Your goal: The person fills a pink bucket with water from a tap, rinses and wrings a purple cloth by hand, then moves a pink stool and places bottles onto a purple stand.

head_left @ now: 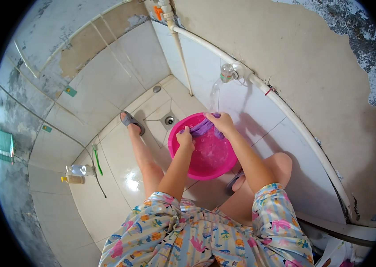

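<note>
A pink plastic basin [197,171] stands on the tiled floor between my legs, with soapy water in it. A purple cloth [202,127] stretches over the basin's far side. My left hand [185,139] grips the cloth's near end. My right hand [221,122] holds its far end at the basin's rim, under a thin stream of water falling from a wall tap [228,72].
A white pipe [285,111] runs along the right wall. A floor drain [169,120] lies just beyond the basin. My left foot wears a grey slipper [131,121]. Two small bottles [77,174] and a green toothbrush [97,161] lie on the floor at left.
</note>
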`<control>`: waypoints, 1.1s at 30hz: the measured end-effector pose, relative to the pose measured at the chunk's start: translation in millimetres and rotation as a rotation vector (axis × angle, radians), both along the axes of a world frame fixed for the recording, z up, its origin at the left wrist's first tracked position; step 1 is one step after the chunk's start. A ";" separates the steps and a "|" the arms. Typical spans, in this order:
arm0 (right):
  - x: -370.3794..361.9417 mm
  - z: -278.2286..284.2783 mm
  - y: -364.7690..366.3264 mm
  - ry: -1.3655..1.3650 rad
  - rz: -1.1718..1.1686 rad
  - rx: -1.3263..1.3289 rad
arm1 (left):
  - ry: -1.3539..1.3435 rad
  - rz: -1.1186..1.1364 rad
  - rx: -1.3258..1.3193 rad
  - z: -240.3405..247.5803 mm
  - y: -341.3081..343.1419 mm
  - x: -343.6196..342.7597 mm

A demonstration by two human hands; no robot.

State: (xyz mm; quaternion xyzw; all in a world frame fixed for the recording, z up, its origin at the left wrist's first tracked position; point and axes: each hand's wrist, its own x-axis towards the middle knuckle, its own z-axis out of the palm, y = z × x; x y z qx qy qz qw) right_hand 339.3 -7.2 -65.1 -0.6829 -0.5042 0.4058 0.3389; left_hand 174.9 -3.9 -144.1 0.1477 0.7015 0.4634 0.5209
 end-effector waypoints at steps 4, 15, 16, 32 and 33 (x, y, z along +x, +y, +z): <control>2.3 0.2 3.2 0.614 0.010 -0.170 | -0.356 -0.116 0.005 19.4 -6.3 -1.8; -14.5 10.3 -5.1 0.397 -0.099 -0.025 | -0.723 -0.356 -0.085 90.9 -21.7 25.5; -11.8 8.6 -4.3 0.241 -0.067 0.064 | -0.713 -0.407 -0.096 93.8 -21.5 23.7; 11.2 -17.6 2.6 0.046 0.191 -0.130 | -0.491 -0.270 0.337 62.3 -14.5 37.3; 17.0 -23.9 3.0 0.046 0.182 -0.131 | -0.467 -0.274 0.325 65.3 -15.6 42.3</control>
